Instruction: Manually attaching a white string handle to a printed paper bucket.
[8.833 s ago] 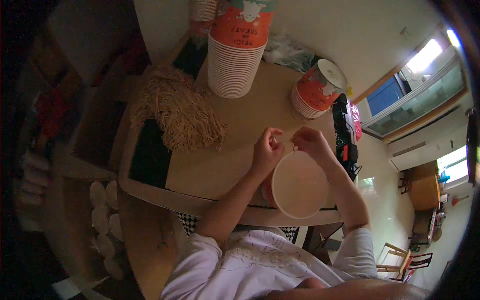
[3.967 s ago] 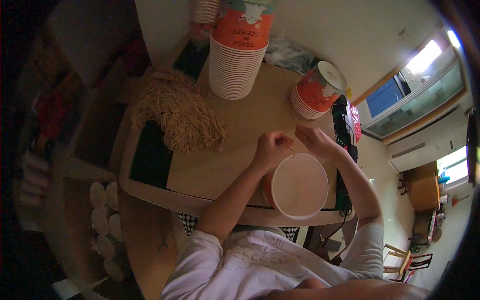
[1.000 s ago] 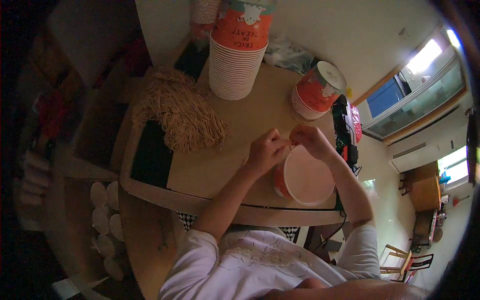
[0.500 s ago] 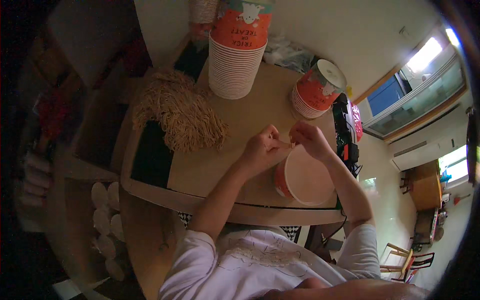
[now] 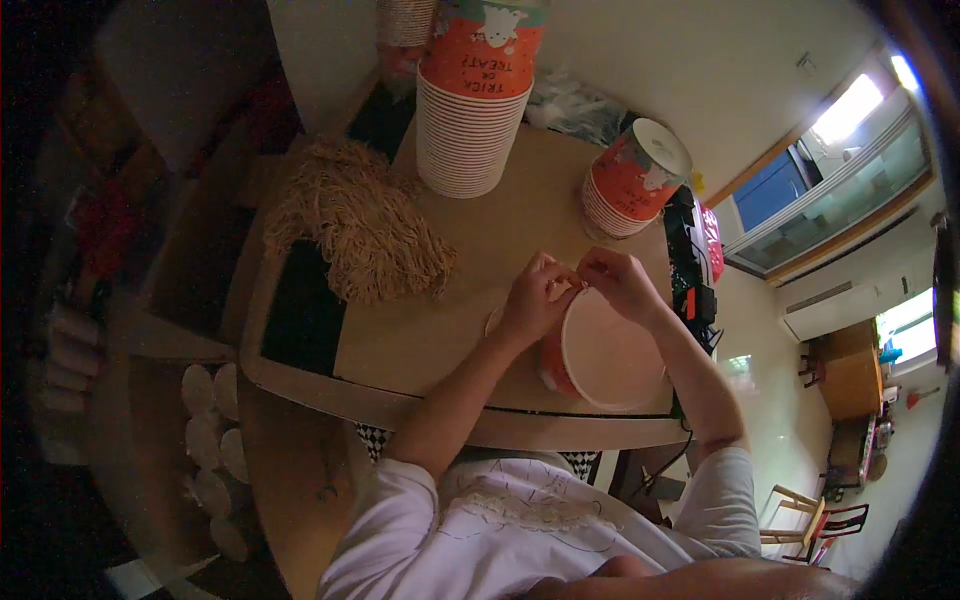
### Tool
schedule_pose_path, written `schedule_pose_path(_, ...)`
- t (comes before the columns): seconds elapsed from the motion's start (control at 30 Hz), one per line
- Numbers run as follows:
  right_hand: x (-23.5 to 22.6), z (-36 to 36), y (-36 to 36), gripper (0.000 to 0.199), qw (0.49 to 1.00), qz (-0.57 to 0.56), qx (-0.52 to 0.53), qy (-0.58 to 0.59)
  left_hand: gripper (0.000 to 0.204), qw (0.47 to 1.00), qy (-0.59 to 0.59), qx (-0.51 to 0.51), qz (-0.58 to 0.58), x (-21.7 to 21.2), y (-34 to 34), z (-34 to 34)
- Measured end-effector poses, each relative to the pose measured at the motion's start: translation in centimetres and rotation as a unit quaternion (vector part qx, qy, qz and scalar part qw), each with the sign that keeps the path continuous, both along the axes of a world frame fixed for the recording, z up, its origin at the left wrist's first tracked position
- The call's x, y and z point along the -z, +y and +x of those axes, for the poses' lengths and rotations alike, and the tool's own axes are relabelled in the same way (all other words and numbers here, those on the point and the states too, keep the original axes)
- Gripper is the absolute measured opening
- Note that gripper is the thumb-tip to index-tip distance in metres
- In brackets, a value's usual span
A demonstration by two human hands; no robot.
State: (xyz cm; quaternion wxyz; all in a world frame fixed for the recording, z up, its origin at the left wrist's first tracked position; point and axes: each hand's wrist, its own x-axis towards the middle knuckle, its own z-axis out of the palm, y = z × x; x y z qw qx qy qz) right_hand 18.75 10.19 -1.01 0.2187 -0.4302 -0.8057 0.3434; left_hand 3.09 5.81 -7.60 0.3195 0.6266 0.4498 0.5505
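Observation:
An orange paper bucket (image 5: 612, 352) stands near the table's front right, its pale round end facing me. Both my hands meet at its far left rim. My left hand (image 5: 540, 298) is closed in a pinch, and a thin tan cord (image 5: 491, 320) loops out beside it. Against the rim, the fingers of my right hand (image 5: 618, 282) are pinched together, touching the left fingertips; the cord end between them is mostly hidden. To the left lies a tangled heap of tan cords (image 5: 365, 225).
A tall stack of nested orange and white paper buckets (image 5: 470, 125) stands at the back, a shorter stack (image 5: 636, 180) at back right. Brown board (image 5: 420, 340) covers the tabletop. Clear plastic bags (image 5: 575, 108) lie behind. Black items with cables (image 5: 690, 270) line the right edge.
My left hand has shifted slightly right and turned more upright, and a cord loop now shows beside it. The bucket has tilted or moved slightly left. My right hand stays at the rim.

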Motion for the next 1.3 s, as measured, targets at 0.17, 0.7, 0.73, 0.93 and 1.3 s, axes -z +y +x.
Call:
schedule_pose_path(0.17,-0.5,-0.8,-1.3,0.006,1.000,0.012,0.002,-0.017,0.017,0.960,-0.241,0.090,-0.114,2.6,0.6,0.5)
schedule_pose_path(0.7,-1.5,-2.1,-3.6,0.010,0.946,0.322,0.018,-0.022,0.017,0.756,-0.513,0.187,-0.361,0.6,0.5,-0.7)
schedule_pose_path(0.73,-1.5,-2.1,-3.5,0.011,0.929,0.368,0.001,-0.040,0.017,0.755,-0.513,0.188,-0.362,0.4,0.4,-0.7)
schedule_pose_path(0.93,-1.5,-2.2,-3.7,0.013,0.916,0.394,-0.011,-0.075,0.015,0.743,-0.518,0.181,-0.383,0.4,0.5,-1.0)
schedule_pose_path(1.3,-1.7,-1.8,-4.3,0.027,0.939,0.331,-0.031,-0.083,0.020,0.733,-0.537,0.224,-0.353,1.6,0.7,-1.1)
